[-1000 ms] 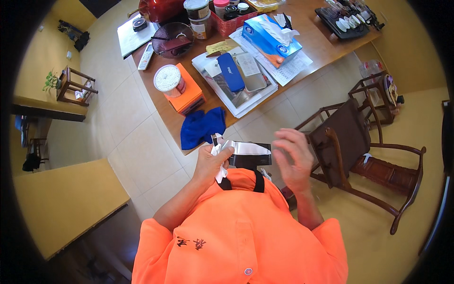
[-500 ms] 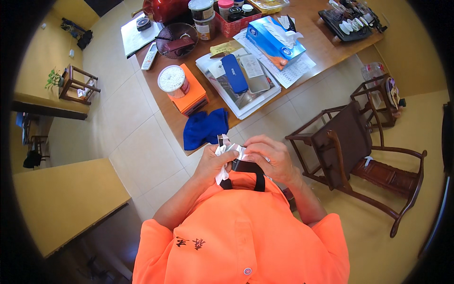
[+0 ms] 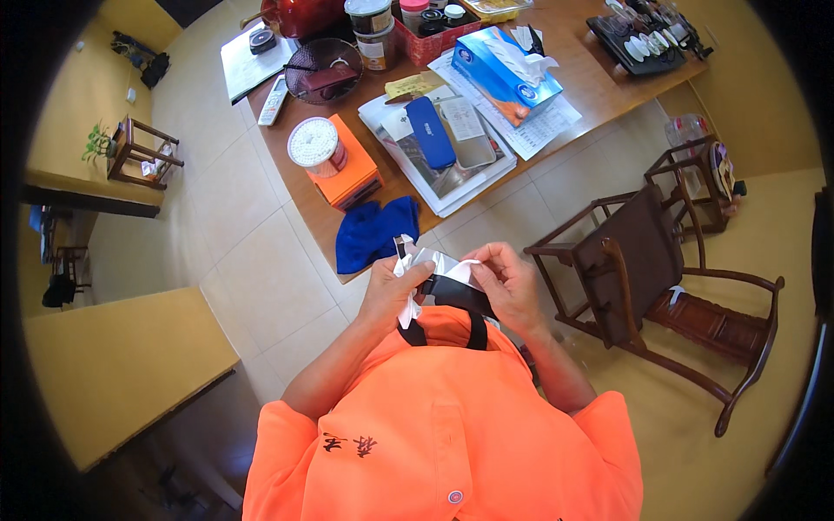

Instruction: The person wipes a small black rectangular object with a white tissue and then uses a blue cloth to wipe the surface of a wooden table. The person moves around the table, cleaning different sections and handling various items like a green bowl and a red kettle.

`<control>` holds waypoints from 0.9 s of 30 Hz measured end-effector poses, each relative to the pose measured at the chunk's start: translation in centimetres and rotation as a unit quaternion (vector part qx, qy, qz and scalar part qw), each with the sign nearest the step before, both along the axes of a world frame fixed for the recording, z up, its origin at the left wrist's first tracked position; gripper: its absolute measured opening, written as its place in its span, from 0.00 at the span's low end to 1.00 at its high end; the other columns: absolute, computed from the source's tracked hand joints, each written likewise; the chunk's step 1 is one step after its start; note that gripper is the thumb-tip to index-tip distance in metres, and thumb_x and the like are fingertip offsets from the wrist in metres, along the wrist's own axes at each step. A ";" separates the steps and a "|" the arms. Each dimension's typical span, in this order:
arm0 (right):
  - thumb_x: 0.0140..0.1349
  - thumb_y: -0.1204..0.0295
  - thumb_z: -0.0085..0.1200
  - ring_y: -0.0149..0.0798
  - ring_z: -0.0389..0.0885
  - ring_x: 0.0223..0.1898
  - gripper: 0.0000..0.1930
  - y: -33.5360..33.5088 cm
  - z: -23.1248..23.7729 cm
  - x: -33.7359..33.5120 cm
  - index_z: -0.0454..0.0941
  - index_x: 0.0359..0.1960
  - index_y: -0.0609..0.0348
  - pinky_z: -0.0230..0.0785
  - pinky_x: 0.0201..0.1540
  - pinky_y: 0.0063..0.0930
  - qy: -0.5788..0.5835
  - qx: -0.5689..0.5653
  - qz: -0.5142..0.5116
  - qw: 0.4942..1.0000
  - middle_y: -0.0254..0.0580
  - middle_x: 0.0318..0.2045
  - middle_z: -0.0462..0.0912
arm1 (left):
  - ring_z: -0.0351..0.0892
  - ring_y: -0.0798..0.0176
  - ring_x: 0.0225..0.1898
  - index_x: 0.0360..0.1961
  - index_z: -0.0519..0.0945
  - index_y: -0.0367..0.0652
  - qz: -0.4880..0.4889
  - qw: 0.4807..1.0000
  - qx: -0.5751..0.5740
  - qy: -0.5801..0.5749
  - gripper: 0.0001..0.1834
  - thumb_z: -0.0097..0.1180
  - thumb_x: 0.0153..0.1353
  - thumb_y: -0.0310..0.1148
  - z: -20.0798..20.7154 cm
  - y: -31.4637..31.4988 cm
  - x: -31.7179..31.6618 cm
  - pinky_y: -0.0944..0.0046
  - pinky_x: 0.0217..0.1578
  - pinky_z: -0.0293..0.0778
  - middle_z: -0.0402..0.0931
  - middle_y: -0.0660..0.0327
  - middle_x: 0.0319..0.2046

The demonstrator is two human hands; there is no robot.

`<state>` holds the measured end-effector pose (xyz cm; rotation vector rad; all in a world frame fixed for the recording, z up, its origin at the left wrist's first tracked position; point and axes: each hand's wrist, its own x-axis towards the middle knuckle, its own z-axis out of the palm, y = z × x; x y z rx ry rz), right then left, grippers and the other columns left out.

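Observation:
In front of my chest, my left hand (image 3: pixel 387 293) is closed, its thumb pressing on a black belt-like strip (image 3: pixel 462 296) with a shiny surface. Crumpled white tissue (image 3: pixel 408 311) hangs from between its fingers. A small metal frame, like a buckle (image 3: pixel 400 247), sticks out past the fingertips. My right hand (image 3: pixel 512 291) pinches the strip's other side, with a white edge of tissue or thin film (image 3: pixel 464 270) at its fingertips. Whether the white pieces are one sheet I cannot tell. Black straps (image 3: pixel 478 333) show below, against the orange shirt.
Ahead stands a wooden table (image 3: pixel 304 198) with a blue cloth (image 3: pixel 375 233) at its near corner. On it are an orange box (image 3: pixel 360 169), a tub of cotton swabs (image 3: pixel 317 149), a blue case (image 3: pixel 431 133) and a tissue box (image 3: pixel 504 78). A wooden chair (image 3: pixel 643 260) stands at right.
My right hand has moved slightly right, away from my left hand, and its fingers have drawn into a pinch. More of the black strip and the white sheet shows between the hands.

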<state>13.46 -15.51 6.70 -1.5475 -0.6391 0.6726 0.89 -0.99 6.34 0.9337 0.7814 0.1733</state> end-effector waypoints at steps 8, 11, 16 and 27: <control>0.60 0.77 0.53 0.28 0.79 0.24 0.04 0.2 -0.2 -0.3 0.72 0.35 0.65 0.70 0.26 0.22 -0.063 -0.025 -0.047 0.997 0.39 0.24 0.80 | 0.68 0.73 0.12 0.37 0.76 0.40 0.013 0.998 -0.042 -0.045 0.14 0.61 0.59 0.40 0.1 -0.3 0.6 0.75 0.11 0.62 0.73 0.65 0.19; 0.59 0.77 0.54 0.30 0.79 0.24 0.05 0.2 -0.4 -0.4 0.73 0.35 0.64 0.70 0.26 0.23 -0.083 -0.018 -0.058 0.995 0.39 0.24 0.79 | 0.67 0.75 0.15 0.41 0.76 0.40 0.005 0.998 -0.042 -0.042 0.15 0.61 0.59 0.39 -0.2 -0.2 0.5 0.75 0.13 0.62 0.74 0.66 0.23; 0.59 0.78 0.54 0.31 0.80 0.24 0.05 0.3 0.0 -0.5 0.73 0.35 0.64 0.71 0.26 0.23 -0.079 -0.035 -0.047 0.995 0.40 0.25 0.79 | 0.67 0.76 0.17 0.48 0.74 0.40 0.039 0.996 -0.047 -0.061 0.19 0.61 0.59 0.37 -0.3 -0.1 0.5 0.75 0.14 0.62 0.74 0.66 0.27; 0.59 0.76 0.56 0.31 0.78 0.23 0.05 0.9 0.0 -0.4 0.74 0.34 0.64 0.69 0.25 0.23 -0.133 -0.048 -0.075 0.987 0.41 0.25 0.79 | 0.67 0.76 0.15 0.53 0.72 0.40 0.021 0.994 -0.044 -0.093 0.22 0.61 0.59 0.34 0.0 0.1 0.2 0.75 0.15 0.59 0.68 0.69 0.23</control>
